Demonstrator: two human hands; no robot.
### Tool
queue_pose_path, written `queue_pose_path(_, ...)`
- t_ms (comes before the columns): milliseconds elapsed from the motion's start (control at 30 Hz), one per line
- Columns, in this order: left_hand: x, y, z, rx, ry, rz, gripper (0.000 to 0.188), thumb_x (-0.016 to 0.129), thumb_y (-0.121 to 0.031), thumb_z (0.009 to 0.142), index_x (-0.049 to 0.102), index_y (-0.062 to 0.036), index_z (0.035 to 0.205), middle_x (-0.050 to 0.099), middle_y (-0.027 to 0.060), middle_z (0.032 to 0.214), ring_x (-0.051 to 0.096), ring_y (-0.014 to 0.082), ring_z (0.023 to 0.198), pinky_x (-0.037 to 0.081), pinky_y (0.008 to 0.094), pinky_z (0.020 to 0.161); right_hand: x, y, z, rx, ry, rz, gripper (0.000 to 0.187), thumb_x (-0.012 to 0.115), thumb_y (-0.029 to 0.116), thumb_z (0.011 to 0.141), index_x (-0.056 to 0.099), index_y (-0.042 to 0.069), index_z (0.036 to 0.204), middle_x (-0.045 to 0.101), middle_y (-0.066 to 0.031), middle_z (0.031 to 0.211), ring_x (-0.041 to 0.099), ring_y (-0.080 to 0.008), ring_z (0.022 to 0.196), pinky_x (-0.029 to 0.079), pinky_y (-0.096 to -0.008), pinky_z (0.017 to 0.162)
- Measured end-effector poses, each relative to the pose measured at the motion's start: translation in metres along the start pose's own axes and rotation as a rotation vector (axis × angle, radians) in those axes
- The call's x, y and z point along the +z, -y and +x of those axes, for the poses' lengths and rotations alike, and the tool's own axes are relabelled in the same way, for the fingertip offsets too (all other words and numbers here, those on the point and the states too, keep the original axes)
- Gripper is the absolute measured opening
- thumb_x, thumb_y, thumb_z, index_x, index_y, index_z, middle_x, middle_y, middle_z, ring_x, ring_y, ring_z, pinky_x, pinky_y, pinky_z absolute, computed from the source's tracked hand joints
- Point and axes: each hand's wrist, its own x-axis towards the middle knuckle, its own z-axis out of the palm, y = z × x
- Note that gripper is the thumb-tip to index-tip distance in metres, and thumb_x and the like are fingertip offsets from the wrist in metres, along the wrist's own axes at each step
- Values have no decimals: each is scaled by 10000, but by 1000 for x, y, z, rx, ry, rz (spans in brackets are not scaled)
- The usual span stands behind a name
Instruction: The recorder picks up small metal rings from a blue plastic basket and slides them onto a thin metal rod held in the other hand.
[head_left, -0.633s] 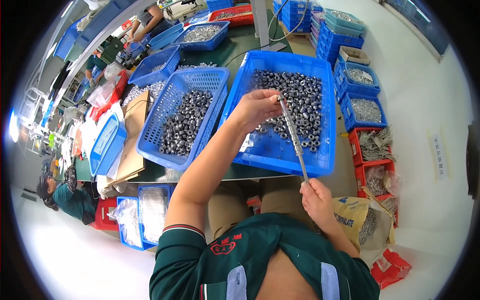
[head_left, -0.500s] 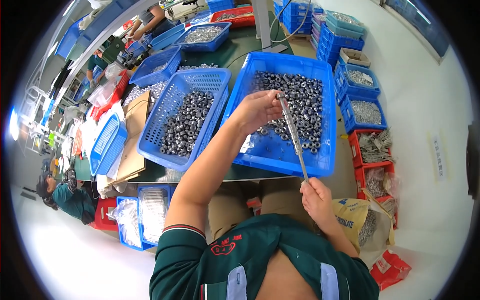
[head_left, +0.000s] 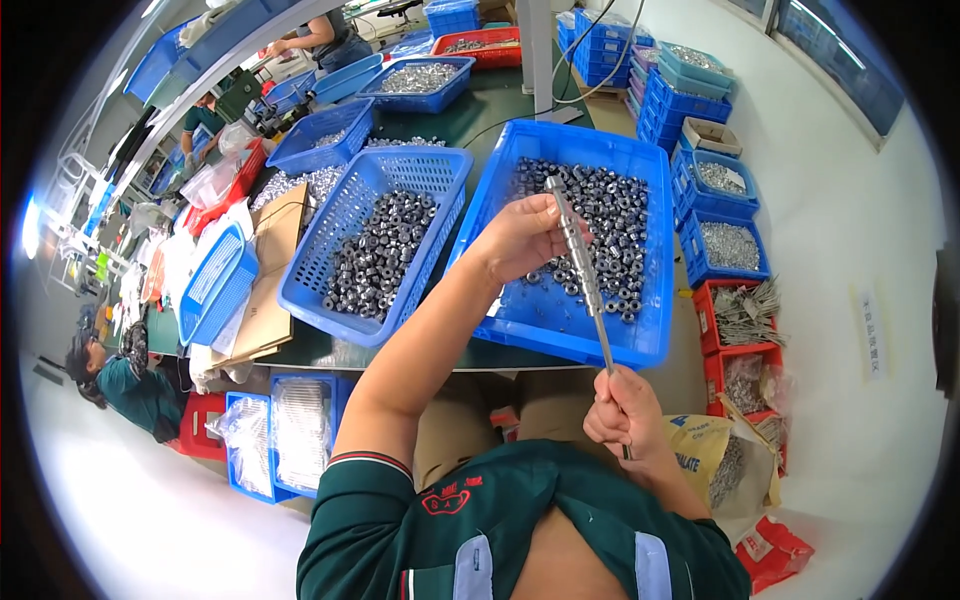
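A thin metal rod (head_left: 604, 345) slants over a solid blue bin (head_left: 655, 340), with a stack of silvery metal rings (head_left: 583, 265) threaded along its upper part. My right hand (head_left: 630, 408) is closed round the rod's lower end, near my body. Higher up, the fingers of my left hand (head_left: 524, 238) close round the stack, leaving the rod's top sticking out above them. Beneath, many loose dark metal rings (head_left: 615, 200) with centre holes lie in the bin. My left fingertips are partly hidden behind the stack.
Left of the bin stands a perforated blue basket (head_left: 300, 275) of similar rings (head_left: 385, 250). Cardboard (head_left: 275, 270) and a small blue basket (head_left: 215, 290) lie farther left. Stacked crates (head_left: 715, 245) and red bins (head_left: 740, 330) line the right wall. Other people work at the far left.
My left hand has slid from the rod's top a little down along the stack, leaving the top end bare. My right hand has turned slightly on the lower end. The whole view has shifted slightly.
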Motion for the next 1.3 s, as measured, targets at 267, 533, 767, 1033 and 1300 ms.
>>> queue_pose_path(267,21,-10,0,-17,-83,-154,428,296,-366,978,517,-29,1122,601,163,1097,578,306,1007,454,434,869,-17,3,3,96,44,83,280,368,287,985,451,69,829,279,50,442,243,-42,318,209,-212,362)
queue_pose_path(533,11,4,2,5,-306,-75,296,419,-297,960,519,-46,840,605,137,805,621,323,805,492,422,738,-16,-19,13,11,-369,-663,257,495,220,929,479,62,726,380,30,461,358,-80,366,278,-221,373)
queue_pose_path(767,42,0,2,70,-486,-67,309,380,-286,969,463,-65,768,588,137,741,617,338,810,481,426,726,-19,-22,13,-488,-352,-1371,218,475,175,931,482,54,749,386,20,479,318,-87,358,288,-238,380)
queue_pose_path(1033,41,-1,-5,181,-49,-470,366,342,-400,963,496,-94,835,557,81,814,562,270,840,453,421,803,-8,0,0,112,1,96,260,417,233,961,453,62,768,286,53,435,260,-52,315,220,-219,363)
queue_pose_path(1300,22,2,-4,331,-228,-241,306,419,-346,952,524,-59,920,589,94,828,576,269,858,460,412,790,-11,-16,8,-115,-201,-659,237,459,198,943,476,61,749,338,49,454,326,-53,377,274,-230,389)
